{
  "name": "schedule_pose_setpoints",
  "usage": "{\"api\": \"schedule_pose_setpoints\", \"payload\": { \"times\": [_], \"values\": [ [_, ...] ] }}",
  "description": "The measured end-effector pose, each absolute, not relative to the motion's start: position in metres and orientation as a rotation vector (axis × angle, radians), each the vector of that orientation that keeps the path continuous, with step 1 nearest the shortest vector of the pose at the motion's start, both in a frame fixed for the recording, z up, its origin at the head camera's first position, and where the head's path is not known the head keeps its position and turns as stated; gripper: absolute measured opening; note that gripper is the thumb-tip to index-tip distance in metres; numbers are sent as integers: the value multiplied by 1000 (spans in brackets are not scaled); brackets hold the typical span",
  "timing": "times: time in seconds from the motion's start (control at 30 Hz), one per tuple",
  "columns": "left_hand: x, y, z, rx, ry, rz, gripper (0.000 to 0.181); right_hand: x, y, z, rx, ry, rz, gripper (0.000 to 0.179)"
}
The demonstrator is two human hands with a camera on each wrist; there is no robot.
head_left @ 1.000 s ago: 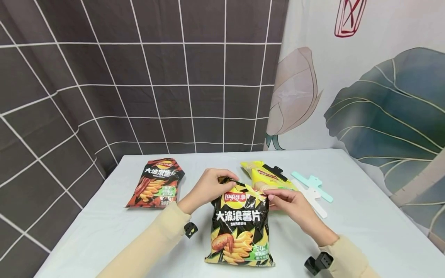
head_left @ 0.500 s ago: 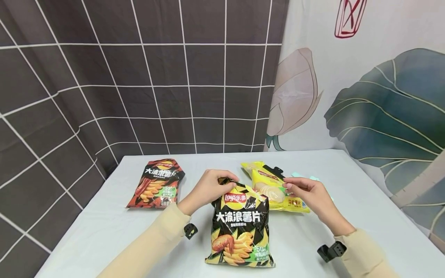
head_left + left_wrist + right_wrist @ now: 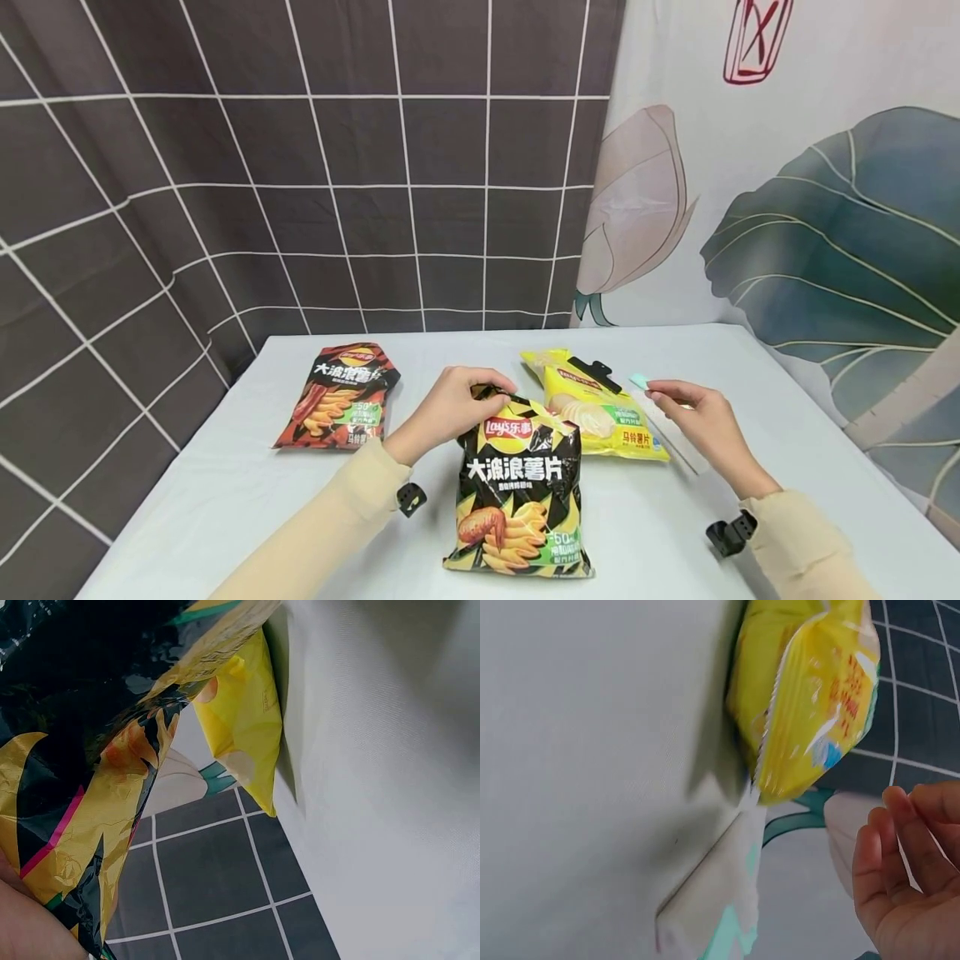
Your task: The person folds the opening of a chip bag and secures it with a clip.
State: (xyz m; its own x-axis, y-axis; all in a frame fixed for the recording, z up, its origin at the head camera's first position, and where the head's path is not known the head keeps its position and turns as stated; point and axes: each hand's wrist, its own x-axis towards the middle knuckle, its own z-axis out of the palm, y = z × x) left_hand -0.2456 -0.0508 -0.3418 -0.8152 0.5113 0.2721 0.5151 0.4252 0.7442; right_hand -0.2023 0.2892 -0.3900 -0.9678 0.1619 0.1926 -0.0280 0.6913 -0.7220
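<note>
My left hand (image 3: pixel 459 404) pinches the folded top of a black and yellow Lay's chip bag (image 3: pixel 519 500), which stands at the front middle of the table. In the left wrist view, the bag's crumpled foil (image 3: pixel 82 817) fills the upper left. My right hand (image 3: pixel 701 421) hovers over two bag clips at the right, its fingers bent loosely with nothing visible between them. Of the mint clip (image 3: pixel 639 381) only one end shows in the head view. The white clip (image 3: pixel 678 446) is partly hidden under the hand. In the right wrist view, thumb and fingertips (image 3: pixel 895 799) come close together.
Behind the black bag lies a yellow chip bag (image 3: pixel 592 408) with a black clip (image 3: pixel 596 372) across its upper part. A red chip bag (image 3: pixel 341 400) lies at the back left of the white table (image 3: pixel 247 483). Patterned cloths hang behind.
My right hand has left the top of the black bag and moved right, past the yellow bag, to above the clips. My left hand keeps its pinch in the same place.
</note>
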Motion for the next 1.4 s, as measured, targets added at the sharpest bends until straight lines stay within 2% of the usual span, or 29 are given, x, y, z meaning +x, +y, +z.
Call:
{"api": "schedule_pose_setpoints", "payload": {
  "times": [0.27,0.57,1.4],
  "values": [
    [-245,-50,-342,-975,-2636,-1348,15,-207,308,-399,-121,-2769,995,36],
    [-245,-50,-343,-990,-2628,-1349,15,-214,323,-411,-185,-2909,849,43],
    [-245,-50,-346,-993,-2629,-1353,15,-223,330,-414,-220,-3066,801,44]
  ]
}}
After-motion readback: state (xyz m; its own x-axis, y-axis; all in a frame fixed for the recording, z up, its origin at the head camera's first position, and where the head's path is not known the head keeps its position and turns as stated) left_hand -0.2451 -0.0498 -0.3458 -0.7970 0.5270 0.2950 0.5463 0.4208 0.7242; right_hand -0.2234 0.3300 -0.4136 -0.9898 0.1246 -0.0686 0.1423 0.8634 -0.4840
